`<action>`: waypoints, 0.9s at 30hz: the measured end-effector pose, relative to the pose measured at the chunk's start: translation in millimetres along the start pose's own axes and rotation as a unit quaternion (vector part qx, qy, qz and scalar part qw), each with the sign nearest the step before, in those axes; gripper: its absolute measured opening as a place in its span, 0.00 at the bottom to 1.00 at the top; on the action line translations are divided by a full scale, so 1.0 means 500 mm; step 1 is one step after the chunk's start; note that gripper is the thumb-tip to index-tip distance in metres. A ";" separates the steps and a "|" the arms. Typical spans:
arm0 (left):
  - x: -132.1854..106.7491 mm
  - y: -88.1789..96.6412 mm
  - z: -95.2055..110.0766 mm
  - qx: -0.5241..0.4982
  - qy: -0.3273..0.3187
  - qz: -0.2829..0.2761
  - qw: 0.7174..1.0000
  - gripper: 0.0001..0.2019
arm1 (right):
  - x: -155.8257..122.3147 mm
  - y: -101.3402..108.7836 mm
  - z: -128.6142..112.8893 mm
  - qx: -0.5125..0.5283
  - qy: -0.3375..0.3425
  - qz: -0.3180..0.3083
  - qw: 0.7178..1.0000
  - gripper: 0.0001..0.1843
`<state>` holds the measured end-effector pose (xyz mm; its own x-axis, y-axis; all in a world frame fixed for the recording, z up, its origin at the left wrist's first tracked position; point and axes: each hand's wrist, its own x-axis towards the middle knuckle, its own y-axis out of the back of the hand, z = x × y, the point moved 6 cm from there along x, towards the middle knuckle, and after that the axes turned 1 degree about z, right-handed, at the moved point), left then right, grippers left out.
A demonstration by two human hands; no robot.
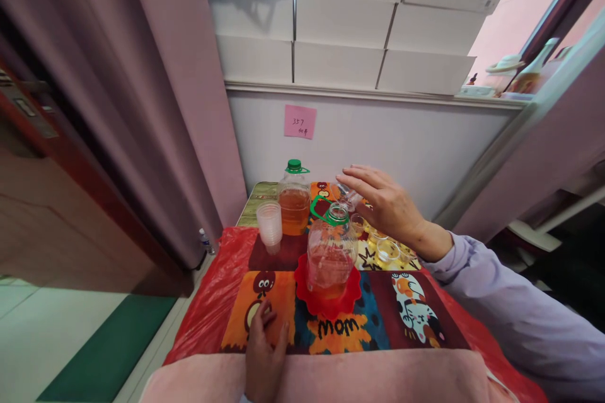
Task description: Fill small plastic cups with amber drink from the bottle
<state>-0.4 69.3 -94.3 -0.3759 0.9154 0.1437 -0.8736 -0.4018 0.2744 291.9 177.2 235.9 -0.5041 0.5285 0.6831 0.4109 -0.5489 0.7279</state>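
Observation:
My right hand [385,204] reaches in from the right and grips a small clear plastic cup [348,197], tipped beside the open mouth of a clear jug [331,252]. A green ring handle [319,208] hangs at the jug's neck. The jug stands in a red scalloped dish [302,293] and has a little amber liquid at its bottom. My left hand [267,343] lies on the patterned mat [278,289] near the front edge, its fingers apart and holding nothing. Several clear cups of yellow liquid [387,250] stand under my right wrist, partly hidden by it.
Behind the open jug stands a capped jug [293,208] of amber liquid with a green lid. A stack of clear cups [270,225] is left of it. Red plastic sheeting [208,302] covers the table's sides. A pink note [300,121] is on the wall, below white boxes [340,66].

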 end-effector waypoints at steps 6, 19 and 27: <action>-0.015 0.004 0.023 0.034 -0.070 -0.001 0.997 0.33 | -0.032 0.034 -0.031 0.007 -0.053 0.067 0.996 0.29; -0.164 -0.144 0.156 -0.116 -0.093 -0.220 0.964 0.42 | -0.476 -0.162 -0.274 0.458 -0.447 -0.003 0.768 0.32; -0.134 -0.137 0.126 -0.126 0.021 -0.180 0.975 0.33 | -0.584 -0.104 0.041 0.273 -0.528 0.138 0.792 0.33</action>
<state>104.1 33.8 -62.6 -0.0393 0.9984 0.0411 -0.9975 -0.0416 0.0566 433.2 65.0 -0.2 0.4603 0.8426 0.2793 0.8076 -0.5282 0.2624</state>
